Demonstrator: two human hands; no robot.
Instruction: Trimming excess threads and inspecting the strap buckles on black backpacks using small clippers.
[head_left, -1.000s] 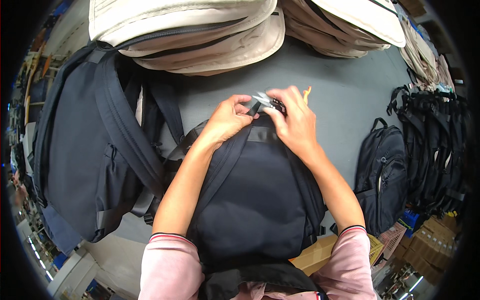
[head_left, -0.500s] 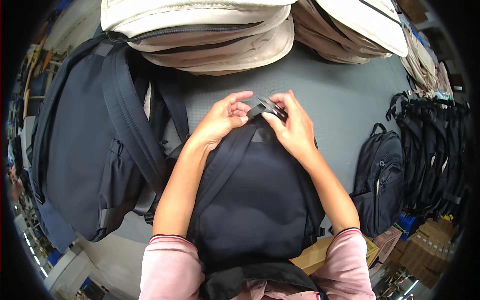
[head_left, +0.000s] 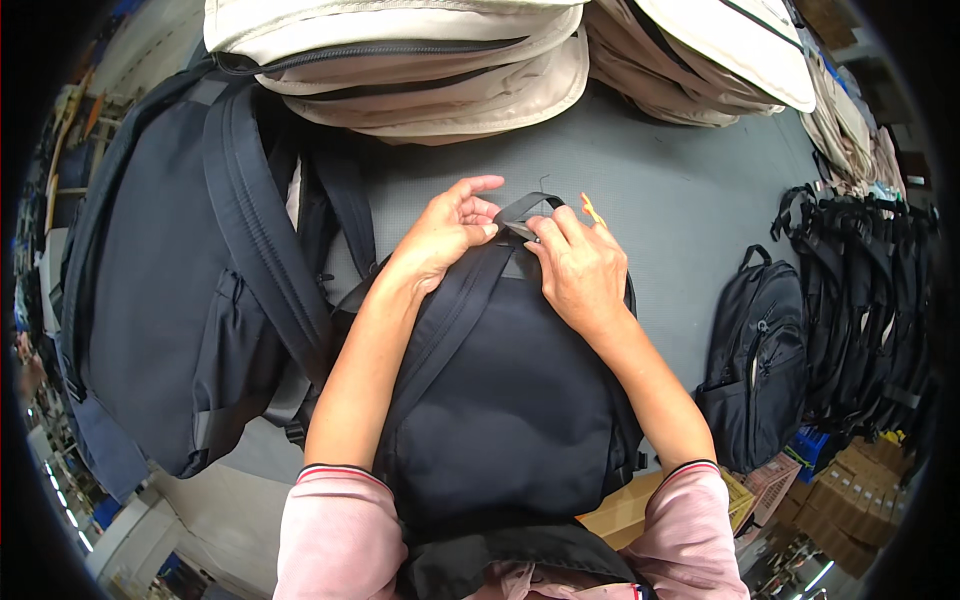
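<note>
I see the left hand [head_left: 450,235] pinching a navy backpack's [head_left: 505,385] handle loop [head_left: 530,204]. The right hand [head_left: 582,272] curls its fingers around snips [head_left: 521,231].

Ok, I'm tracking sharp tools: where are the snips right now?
In the head view, just above centre: the snips are in the right hand, mostly hidden, with silver metal showing just below the arched black strap.

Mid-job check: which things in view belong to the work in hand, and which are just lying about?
In hand:
dark navy fabric backpack between the forearms
flat black webbing loop at the left hand
pointed grey metal blades in the right hand

Lying about:
bulky navy fabric backpack, left
bulky cream fabric bags, top
black fabric backpack, right
brown cardboard boxes, lower right
</note>
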